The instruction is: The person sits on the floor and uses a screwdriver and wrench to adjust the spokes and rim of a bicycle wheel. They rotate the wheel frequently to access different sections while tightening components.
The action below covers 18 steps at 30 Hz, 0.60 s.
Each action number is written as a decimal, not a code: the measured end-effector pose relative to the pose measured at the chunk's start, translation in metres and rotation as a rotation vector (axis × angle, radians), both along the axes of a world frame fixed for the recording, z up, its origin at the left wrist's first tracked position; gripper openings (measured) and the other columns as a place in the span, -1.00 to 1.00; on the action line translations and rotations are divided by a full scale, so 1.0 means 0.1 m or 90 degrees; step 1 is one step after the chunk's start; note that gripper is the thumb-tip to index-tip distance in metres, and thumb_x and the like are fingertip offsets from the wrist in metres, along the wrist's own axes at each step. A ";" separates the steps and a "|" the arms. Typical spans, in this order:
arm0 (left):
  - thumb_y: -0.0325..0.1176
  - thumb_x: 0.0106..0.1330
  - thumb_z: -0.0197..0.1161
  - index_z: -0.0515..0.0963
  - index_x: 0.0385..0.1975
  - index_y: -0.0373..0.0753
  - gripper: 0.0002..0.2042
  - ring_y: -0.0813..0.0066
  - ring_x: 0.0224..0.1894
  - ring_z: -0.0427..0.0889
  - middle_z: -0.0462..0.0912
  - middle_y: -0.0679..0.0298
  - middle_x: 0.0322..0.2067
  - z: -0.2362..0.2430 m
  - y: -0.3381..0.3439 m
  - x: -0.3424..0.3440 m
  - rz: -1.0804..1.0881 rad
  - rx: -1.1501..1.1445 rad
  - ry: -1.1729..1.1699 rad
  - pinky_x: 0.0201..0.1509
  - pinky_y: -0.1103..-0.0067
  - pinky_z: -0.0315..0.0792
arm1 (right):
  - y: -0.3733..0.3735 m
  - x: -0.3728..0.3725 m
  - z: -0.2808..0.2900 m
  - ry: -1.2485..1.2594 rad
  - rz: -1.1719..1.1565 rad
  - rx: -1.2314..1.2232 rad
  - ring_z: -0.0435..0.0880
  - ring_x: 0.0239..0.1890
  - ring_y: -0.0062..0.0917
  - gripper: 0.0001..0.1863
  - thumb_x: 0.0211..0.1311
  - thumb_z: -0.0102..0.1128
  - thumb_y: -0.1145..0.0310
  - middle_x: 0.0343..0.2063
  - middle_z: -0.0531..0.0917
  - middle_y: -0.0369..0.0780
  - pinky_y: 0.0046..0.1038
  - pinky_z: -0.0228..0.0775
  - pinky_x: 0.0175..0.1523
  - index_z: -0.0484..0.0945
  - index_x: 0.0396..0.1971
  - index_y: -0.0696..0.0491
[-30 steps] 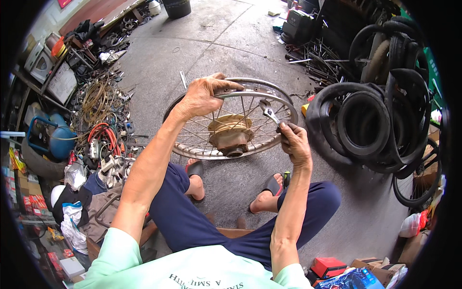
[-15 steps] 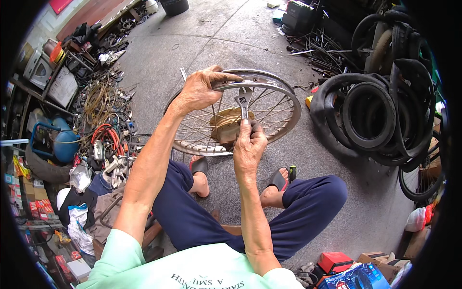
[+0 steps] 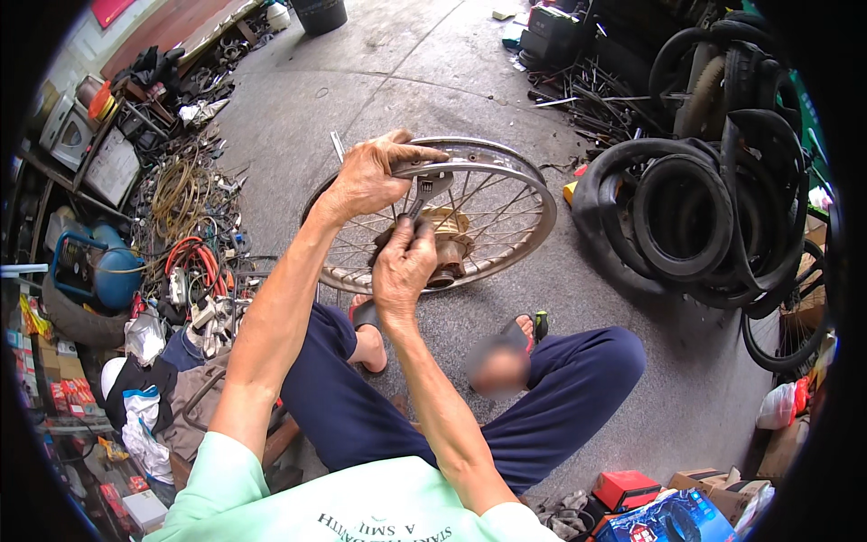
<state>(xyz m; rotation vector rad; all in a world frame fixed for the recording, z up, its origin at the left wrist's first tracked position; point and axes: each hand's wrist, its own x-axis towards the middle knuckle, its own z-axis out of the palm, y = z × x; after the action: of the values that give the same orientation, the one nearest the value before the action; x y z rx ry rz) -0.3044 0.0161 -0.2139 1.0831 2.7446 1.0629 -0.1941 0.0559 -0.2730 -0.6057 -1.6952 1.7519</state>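
Note:
A bare, spoked wheel rim (image 3: pixel 488 157) is held tilted in front of my knees, with a brownish hub (image 3: pixel 449 237) at its middle. My left hand (image 3: pixel 368 183) grips the rim's upper left part, its fingers lying over the edge. My right hand (image 3: pixel 404 264) is closed around the handle of an adjustable wrench (image 3: pixel 433 184). The wrench's jaws are up against the rim's inner side, just below my left fingers; the exact point of contact is hard to make out. Part of the handle is hidden by my right fingers.
Black tyres (image 3: pixel 682 217) are piled on the right, beside a heap of metal rods (image 3: pixel 596 99). On the left lie tangled cables (image 3: pixel 181 194), a blue tank (image 3: pixel 116 262) and mixed parts. Boxes, including a red one (image 3: pixel 626 490), stand at lower right. A black bucket (image 3: pixel 320 16) stands far off.
My right hand has moved left with the wrench, which now tilts and sits closer to my left fingers at the rim. The left hand keeps its grip; the wheel has shifted slightly.

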 end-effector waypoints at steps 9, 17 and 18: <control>-0.57 0.06 0.26 0.71 -0.02 0.14 -0.51 0.56 -0.26 0.57 0.60 0.30 -0.21 -0.04 -0.01 0.04 -0.010 0.044 0.008 -0.13 0.65 0.42 | 0.07 0.00 -0.01 -0.022 0.062 -0.004 0.47 -0.60 -0.44 -0.73 0.46 -0.02 0.33 -0.63 0.53 -0.11 -0.31 0.30 -0.45 0.47 -0.34 0.25; -0.62 0.05 0.21 0.70 -0.03 0.18 -0.47 0.54 -0.36 0.52 0.50 0.34 -0.40 -0.04 0.04 0.00 -0.008 0.015 0.050 -0.23 0.58 0.41 | 0.86 0.13 0.02 -0.029 0.198 -0.140 0.34 -0.63 -0.77 -0.73 0.42 0.10 0.31 -0.67 0.49 -0.38 -0.62 0.11 -0.58 0.57 -0.43 0.17; -0.62 0.04 0.21 0.70 -0.03 0.17 -0.47 0.54 -0.36 0.52 0.49 0.34 -0.40 -0.02 0.00 0.00 -0.004 0.007 0.047 -0.23 0.58 0.41 | 1.02 0.13 0.03 -0.028 0.262 -0.181 0.35 -0.67 -0.82 -0.76 0.39 0.17 0.27 -0.65 0.51 -0.42 -0.71 0.08 -0.62 0.62 -0.38 0.14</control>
<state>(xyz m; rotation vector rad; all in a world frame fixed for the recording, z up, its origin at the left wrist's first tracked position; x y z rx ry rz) -0.3047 0.0164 -0.2163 1.1560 2.7926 1.0601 -0.1809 0.1576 -0.2700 -0.4368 -1.7021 2.3121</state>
